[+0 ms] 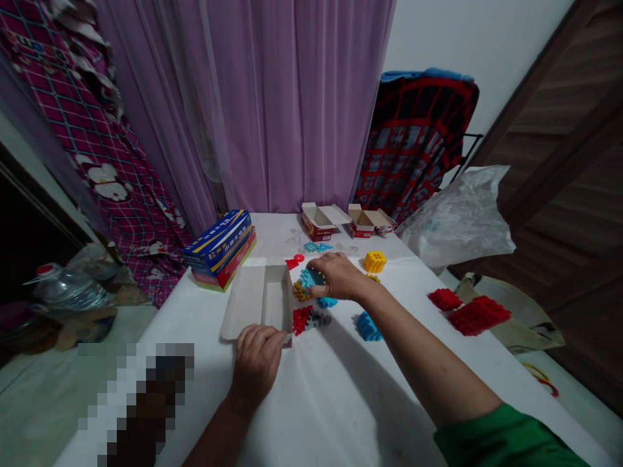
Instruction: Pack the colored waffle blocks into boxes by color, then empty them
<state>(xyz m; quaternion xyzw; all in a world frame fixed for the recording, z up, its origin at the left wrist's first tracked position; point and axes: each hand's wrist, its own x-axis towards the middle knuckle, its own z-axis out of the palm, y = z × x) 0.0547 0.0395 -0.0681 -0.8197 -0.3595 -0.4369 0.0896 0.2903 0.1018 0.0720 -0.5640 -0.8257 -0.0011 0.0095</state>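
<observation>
An open cardboard box (248,301) lies on the white-covered table, its lid folded out to the left. My left hand (257,357) has its fingers curled over the box's near edge. Just right of the box, my right hand (335,275) is closed around a light-blue studded plastic block (307,279). Beneath and beside it are a yellow block (299,292) and another blue block (328,302). Red pieces (300,319) and grey pieces (318,318) lie against the box's right side. Part of the held block is hidden by my fingers.
Stacked closed boxes (221,246) stand at the left edge. Two open red boxes (318,227) sit at the back. A yellow block (374,261), a blue block (368,326) and red blocks (479,316) lie to the right. A plastic bag (457,220) hangs beyond the table.
</observation>
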